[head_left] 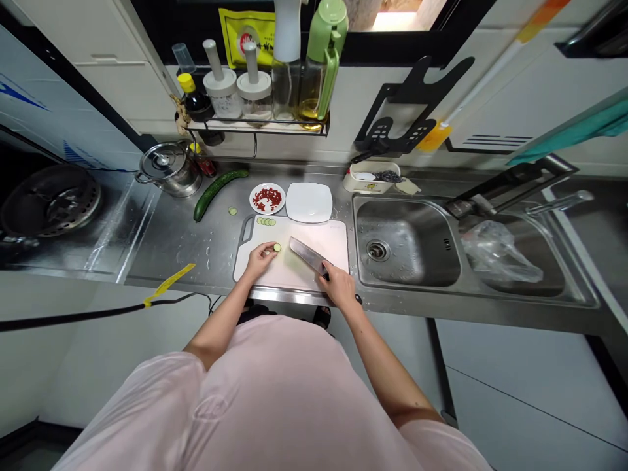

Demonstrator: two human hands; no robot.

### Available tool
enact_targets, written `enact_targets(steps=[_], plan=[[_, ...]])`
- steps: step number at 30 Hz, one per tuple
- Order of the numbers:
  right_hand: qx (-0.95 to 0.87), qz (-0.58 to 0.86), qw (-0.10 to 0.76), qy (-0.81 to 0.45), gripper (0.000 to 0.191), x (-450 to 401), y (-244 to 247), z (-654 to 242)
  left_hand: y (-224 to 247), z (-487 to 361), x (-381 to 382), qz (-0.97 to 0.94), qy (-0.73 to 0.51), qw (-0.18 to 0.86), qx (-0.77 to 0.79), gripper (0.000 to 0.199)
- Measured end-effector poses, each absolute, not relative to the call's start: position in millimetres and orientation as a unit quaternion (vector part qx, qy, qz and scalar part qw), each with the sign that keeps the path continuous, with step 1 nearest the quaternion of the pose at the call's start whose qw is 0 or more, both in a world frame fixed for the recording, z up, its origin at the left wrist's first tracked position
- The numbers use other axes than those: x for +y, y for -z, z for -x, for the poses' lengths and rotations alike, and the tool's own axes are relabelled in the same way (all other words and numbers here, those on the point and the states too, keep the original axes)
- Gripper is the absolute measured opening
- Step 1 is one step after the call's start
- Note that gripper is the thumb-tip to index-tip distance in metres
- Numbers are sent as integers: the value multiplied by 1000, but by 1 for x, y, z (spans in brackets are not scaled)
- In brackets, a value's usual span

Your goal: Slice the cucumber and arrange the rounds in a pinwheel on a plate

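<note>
Steel knife (308,256) clamped in right hand (339,286), left hand (260,260) pinching cucumber slice (277,247) just beside it; a blade slip could cut that hand

Just the one cam here, worn on the person's head and angled forward and down, so their pink shirt (245,405) fills the near edge of the shot. It's pretty close over the white cutting board (294,252), left hand (260,260) and right hand (340,286), but wide enough to catch the steel sink (407,242) on the right, the stove burner (52,199) on the left, and the wall shelf (260,124) at the far edge.
</note>
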State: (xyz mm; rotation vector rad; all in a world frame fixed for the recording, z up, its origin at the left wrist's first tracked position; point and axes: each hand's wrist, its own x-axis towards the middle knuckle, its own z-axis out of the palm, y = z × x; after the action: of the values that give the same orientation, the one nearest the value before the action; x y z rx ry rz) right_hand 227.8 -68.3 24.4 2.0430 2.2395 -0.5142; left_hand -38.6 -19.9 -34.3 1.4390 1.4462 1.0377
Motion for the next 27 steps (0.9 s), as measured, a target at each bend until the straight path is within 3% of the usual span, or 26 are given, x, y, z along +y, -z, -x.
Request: enact_targets(steps=[5,17,27], plan=[[727,-665,37,166,43,-67,-28,-224,34,39,-23,-577,-411,401,580,34],[724,-646,99,221,38,-64,-37,-194,47,22,-34,-674,-342,171,632,18],[752,-603,125,235,35,-65,-46,-169,43,18,-34,-649,-374,184,637,19]])
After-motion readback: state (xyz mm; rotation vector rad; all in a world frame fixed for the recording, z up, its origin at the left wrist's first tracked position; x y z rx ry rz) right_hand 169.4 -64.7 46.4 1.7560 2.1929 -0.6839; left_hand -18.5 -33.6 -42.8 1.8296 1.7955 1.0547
